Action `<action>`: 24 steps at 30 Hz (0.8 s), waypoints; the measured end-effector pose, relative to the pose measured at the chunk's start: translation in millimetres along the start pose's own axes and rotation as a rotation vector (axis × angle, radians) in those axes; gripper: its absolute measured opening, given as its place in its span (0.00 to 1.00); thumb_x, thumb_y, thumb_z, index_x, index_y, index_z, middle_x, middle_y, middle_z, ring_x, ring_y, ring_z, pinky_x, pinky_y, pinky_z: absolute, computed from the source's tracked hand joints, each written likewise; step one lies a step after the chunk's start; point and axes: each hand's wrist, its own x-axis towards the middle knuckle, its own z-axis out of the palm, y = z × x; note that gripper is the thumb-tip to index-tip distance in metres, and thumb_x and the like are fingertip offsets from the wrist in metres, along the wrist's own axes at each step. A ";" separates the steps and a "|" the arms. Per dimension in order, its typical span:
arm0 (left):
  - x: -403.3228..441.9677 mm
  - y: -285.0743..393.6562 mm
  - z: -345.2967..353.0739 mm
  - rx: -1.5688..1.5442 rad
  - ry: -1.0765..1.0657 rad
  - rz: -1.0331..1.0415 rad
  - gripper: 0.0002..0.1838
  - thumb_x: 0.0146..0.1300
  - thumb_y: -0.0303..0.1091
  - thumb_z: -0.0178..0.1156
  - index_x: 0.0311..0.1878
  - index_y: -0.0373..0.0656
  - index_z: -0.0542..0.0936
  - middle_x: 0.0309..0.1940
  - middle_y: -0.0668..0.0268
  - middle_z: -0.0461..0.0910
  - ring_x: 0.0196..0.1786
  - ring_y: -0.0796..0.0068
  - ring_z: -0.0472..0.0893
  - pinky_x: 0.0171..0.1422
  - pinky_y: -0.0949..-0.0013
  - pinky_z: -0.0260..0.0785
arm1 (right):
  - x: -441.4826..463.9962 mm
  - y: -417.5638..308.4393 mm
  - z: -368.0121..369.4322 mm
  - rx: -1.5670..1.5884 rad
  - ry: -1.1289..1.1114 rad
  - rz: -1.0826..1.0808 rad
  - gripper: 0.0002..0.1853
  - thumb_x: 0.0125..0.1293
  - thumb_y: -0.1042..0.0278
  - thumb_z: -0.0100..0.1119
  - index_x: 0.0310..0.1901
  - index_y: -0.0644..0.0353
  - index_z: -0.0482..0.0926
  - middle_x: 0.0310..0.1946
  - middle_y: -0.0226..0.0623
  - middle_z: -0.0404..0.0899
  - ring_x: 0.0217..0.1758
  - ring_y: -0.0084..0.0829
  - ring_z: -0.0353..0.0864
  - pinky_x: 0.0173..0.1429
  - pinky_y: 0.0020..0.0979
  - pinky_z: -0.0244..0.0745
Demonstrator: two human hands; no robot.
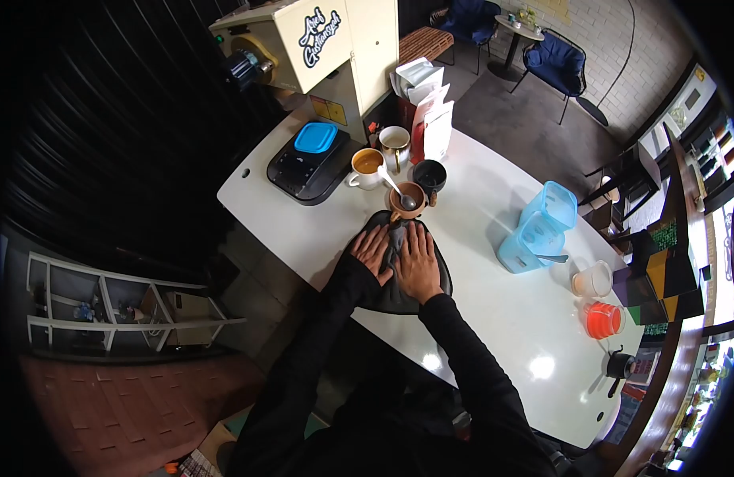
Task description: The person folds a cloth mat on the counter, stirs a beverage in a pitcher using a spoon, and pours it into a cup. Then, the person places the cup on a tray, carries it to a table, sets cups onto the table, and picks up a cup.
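Note:
My left hand (371, 253) and my right hand (418, 266) lie flat, side by side, with fingers stretched out. Under them is a black rounded mat (429, 304) at the table's near edge. Between the hands runs a bunched dark grey cloth (396, 242), partly covered by them. Just beyond my fingertips stands a brown cup (397, 212) with a spoon (391, 184) leaning in it. Close to it are a black cup (429, 176), a white cup (367, 162) with brown liquid inside, and another pale cup (395, 139) with a gold-coloured handle.
A black scale-like device (303, 176) with a blue lid (316, 137) stands at the left, before a cream machine (327, 40). White and red pouches (434, 131) stand behind the cups. Rightward are blue containers (530, 242), a clear cup (592, 280), an orange-red cup (604, 319) and a small black pot (619, 365).

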 end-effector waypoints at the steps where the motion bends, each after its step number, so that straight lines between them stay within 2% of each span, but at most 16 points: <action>1: 1.0 0.8 -0.6 0.008 0.014 -0.021 0.42 0.58 0.44 0.59 0.72 0.35 0.57 0.75 0.52 0.52 0.78 0.58 0.49 0.81 0.55 0.37 | 2.7 0.9 2.0 -0.002 0.006 0.000 0.34 0.66 0.56 0.49 0.68 0.71 0.60 0.73 0.58 0.52 0.77 0.54 0.48 0.78 0.50 0.44; 5: -5.8 11.3 -7.2 0.011 0.051 -0.127 0.41 0.61 0.44 0.57 0.73 0.36 0.55 0.75 0.53 0.52 0.79 0.59 0.49 0.81 0.55 0.38 | 8.1 0.3 11.8 -0.010 0.061 -0.007 0.34 0.66 0.57 0.49 0.69 0.71 0.59 0.72 0.57 0.53 0.77 0.54 0.49 0.78 0.50 0.44; 7: -12.5 18.0 -5.3 -0.001 0.116 -0.210 0.40 0.62 0.44 0.56 0.73 0.36 0.54 0.75 0.53 0.52 0.78 0.58 0.49 0.81 0.55 0.38 | 7.0 -1.4 10.2 0.026 0.083 0.014 0.31 0.68 0.58 0.45 0.67 0.72 0.62 0.73 0.56 0.52 0.77 0.53 0.49 0.78 0.49 0.43; 8: -17.6 20.0 -2.5 -0.003 0.117 -0.210 0.40 0.62 0.44 0.56 0.73 0.36 0.54 0.75 0.53 0.52 0.78 0.58 0.49 0.81 0.55 0.38 | 6.0 -2.8 9.3 0.004 0.078 0.012 0.33 0.67 0.58 0.47 0.69 0.71 0.58 0.72 0.57 0.54 0.77 0.54 0.50 0.78 0.50 0.45; 11: -45.0 25.7 8.3 0.061 0.171 -0.248 0.41 0.60 0.44 0.56 0.73 0.36 0.55 0.75 0.54 0.53 0.78 0.58 0.52 0.80 0.53 0.40 | -10.8 -20.0 8.4 0.003 0.070 -0.033 0.33 0.68 0.58 0.46 0.69 0.72 0.58 0.72 0.57 0.54 0.77 0.54 0.49 0.78 0.49 0.45; 13: -74.4 37.4 12.3 0.112 0.155 -0.287 0.38 0.61 0.41 0.54 0.72 0.35 0.57 0.75 0.55 0.54 0.78 0.58 0.52 0.79 0.52 0.42 | -29.7 -38.8 4.5 0.044 0.016 -0.086 0.34 0.67 0.59 0.46 0.70 0.73 0.57 0.73 0.57 0.51 0.77 0.55 0.48 0.78 0.49 0.42; 14: -88.5 39.9 25.7 0.071 0.218 -0.310 0.35 0.61 0.38 0.52 0.71 0.34 0.60 0.75 0.55 0.55 0.78 0.58 0.52 0.79 0.52 0.42 | -38.3 -47.8 1.7 0.046 -0.017 -0.121 0.35 0.66 0.59 0.47 0.70 0.73 0.57 0.73 0.57 0.51 0.78 0.54 0.47 0.78 0.49 0.42; 18: -126.0 45.1 30.8 0.073 0.267 -0.316 0.36 0.59 0.36 0.53 0.71 0.34 0.61 0.75 0.55 0.55 0.78 0.57 0.52 0.79 0.51 0.41 | -51.2 -70.2 -6.5 0.123 -0.072 -0.189 0.36 0.65 0.60 0.48 0.70 0.73 0.56 0.74 0.56 0.49 0.79 0.52 0.45 0.79 0.47 0.40; 24: -105.2 17.6 28.4 0.117 0.171 -0.350 0.35 0.56 0.35 0.56 0.69 0.34 0.63 0.74 0.55 0.56 0.78 0.57 0.52 0.79 0.50 0.42 | -16.6 -60.6 9.9 0.141 -0.052 -0.286 0.35 0.64 0.59 0.49 0.69 0.73 0.58 0.74 0.53 0.51 0.78 0.48 0.49 0.79 0.44 0.43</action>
